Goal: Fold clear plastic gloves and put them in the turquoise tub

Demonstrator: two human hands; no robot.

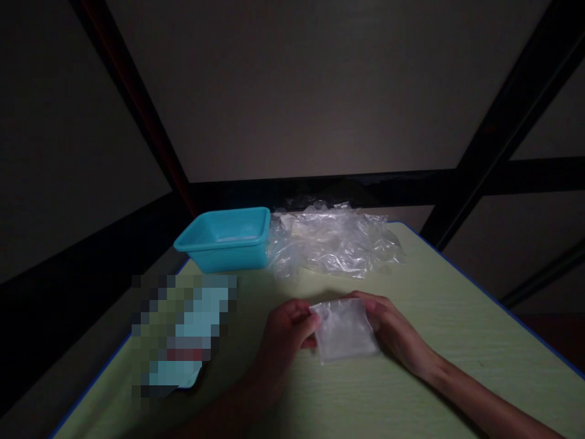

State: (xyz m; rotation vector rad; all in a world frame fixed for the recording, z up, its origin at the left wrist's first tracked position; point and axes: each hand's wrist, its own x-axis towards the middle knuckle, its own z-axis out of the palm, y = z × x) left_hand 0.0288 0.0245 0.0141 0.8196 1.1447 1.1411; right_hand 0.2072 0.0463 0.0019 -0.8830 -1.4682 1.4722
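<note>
A small, flat, clear plastic bag (pixel 346 332) is held up just above the table, its front face toward me. My left hand (pixel 292 326) pinches its left edge, thumb in front and fingers behind. At the opposite side my right hand (pixel 388 326) grips the bag's upper right edge, with part of its fingers hidden behind the plastic. The bag looks whitish and slightly creased; whether anything lies inside it I cannot tell.
A turquoise plastic basin (pixel 235 256) stands at the table's back left. Beside it lies a heap of crumpled clear plastic bags (pixel 338 244). A pixelated, light blue flat object (pixel 201 323) rests on the left of the pale green table (pixel 457 341), which has a blue edge.
</note>
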